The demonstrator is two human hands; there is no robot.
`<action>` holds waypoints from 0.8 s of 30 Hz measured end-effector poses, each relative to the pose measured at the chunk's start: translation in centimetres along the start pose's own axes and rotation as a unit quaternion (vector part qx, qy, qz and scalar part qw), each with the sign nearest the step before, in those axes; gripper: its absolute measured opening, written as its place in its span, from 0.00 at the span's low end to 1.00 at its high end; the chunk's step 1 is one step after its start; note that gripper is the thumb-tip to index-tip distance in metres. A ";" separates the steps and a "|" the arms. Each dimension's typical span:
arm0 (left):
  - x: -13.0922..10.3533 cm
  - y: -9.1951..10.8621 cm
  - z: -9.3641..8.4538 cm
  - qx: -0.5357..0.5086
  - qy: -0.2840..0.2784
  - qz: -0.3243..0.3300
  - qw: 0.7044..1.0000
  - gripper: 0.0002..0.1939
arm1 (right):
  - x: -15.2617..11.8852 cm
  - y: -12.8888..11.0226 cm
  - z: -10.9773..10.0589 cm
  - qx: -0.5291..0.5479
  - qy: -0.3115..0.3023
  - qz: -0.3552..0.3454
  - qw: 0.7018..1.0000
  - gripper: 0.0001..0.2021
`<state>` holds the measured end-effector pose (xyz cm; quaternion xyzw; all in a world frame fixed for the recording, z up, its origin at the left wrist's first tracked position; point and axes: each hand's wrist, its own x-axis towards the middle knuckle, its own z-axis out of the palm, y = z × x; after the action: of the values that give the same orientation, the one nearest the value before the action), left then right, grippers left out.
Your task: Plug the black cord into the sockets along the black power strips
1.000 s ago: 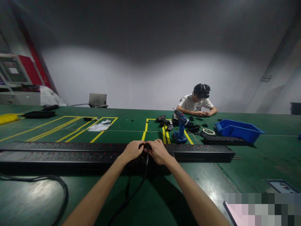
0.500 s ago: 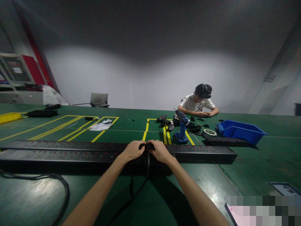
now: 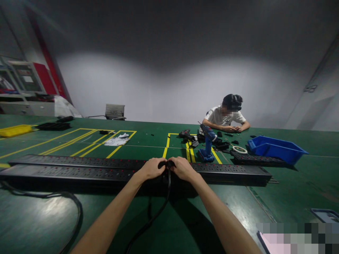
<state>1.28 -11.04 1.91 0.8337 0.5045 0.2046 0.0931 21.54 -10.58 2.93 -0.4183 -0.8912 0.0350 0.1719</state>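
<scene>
Two long black power strips (image 3: 79,173) with rows of sockets and small red marks lie side by side across the green table. At the right part of the nearer strip, my left hand (image 3: 153,168) and my right hand (image 3: 183,168) meet with fingers closed. Between them they pinch the upper end of a black cable (image 3: 168,185), which hangs down and curves toward the lower left. My fingers cover the spot where cable and strip come together, so I cannot tell how they join.
Beyond the strips stands a blue cordless drill (image 3: 208,143), beside another drill (image 3: 186,134) and black parts. A blue bin (image 3: 278,150) and a tape roll (image 3: 239,150) are at right. Another person (image 3: 226,116) sits opposite. A loose cable (image 3: 76,208) curves at lower left.
The whole scene has shifted slightly to the right as my head turned a little. Both hands keep the same hold on the cable end.
</scene>
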 end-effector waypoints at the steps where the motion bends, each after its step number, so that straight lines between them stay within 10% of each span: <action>1: 0.0 0.0 0.0 0.000 0.000 0.000 1.000 0.17 | 0.1 0.1 0.0 0.007 0.003 0.009 1.000 0.17; 24: -0.3 0.4 -0.2 -0.018 0.010 -0.005 1.000 0.19 | -0.5 0.2 0.8 0.267 0.041 0.017 0.963 0.17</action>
<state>1.35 -11.50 2.19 0.8273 0.5058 0.2211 0.1039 21.71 -10.77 1.98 -0.3731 -0.8347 0.2571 0.3131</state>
